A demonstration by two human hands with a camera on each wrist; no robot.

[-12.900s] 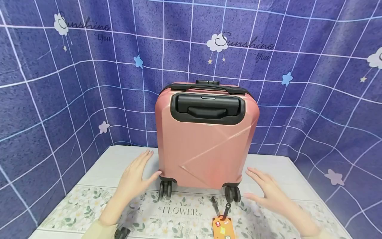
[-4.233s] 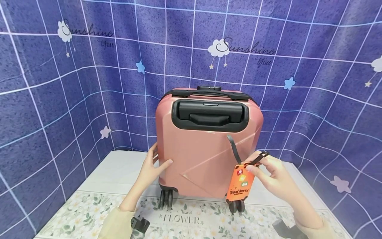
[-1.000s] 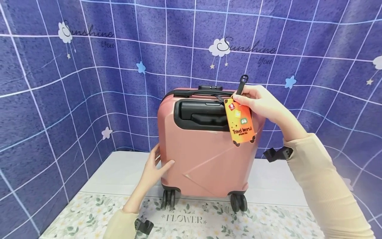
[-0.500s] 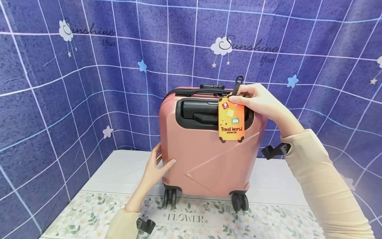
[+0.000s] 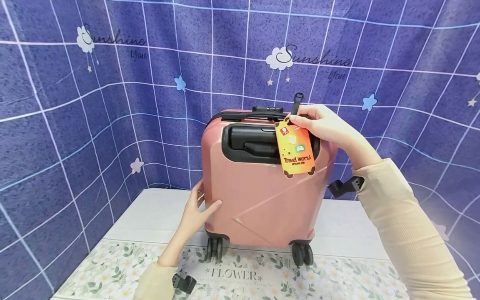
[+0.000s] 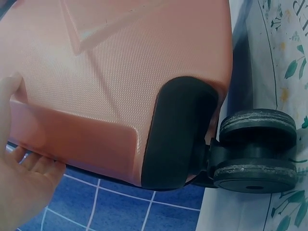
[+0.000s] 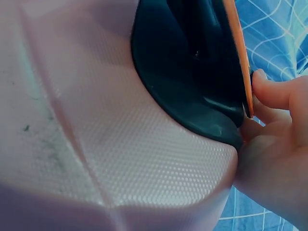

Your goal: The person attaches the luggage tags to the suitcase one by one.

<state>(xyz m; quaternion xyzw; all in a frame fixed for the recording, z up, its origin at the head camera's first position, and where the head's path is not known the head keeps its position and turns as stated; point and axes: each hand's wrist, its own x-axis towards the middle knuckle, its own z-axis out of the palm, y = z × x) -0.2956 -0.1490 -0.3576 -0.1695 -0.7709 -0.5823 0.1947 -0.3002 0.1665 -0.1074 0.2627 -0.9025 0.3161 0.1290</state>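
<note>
A pink hard-shell suitcase [image 5: 258, 200] stands upright on its wheels. My left hand [image 5: 196, 212] holds its lower left side, the thumb on the front face and the fingers round the side; the left wrist view shows these fingers [image 6: 41, 166] at the side edge. Up at the suitcase's top right, my right hand [image 5: 326, 125] pinches an orange luggage tag [image 5: 296, 152] by its top end. The tag hangs slightly tilted before the black pull-handle recess [image 5: 249, 143]. Its black buckle strap [image 5: 297, 102] sticks up above the thumb. The strap's other part lies near the black carry handle [image 5: 258, 115], partly hidden.
The suitcase stands on a white surface [image 5: 356, 229] with a floral, lettered strip [image 5: 232, 273] in front. A blue grid-patterned curtain [image 5: 150, 104] surrounds the back and sides. Black wheels [image 5: 302, 254] show under the suitcase; a combination lock [image 5: 267, 109] sits on top.
The right hand has lifted the luggage tag from the surface to the suitcase's top, then shifted slightly left. The tag's lower end has swung a little. The left hand has come onto the suitcase's side and stays there.
</note>
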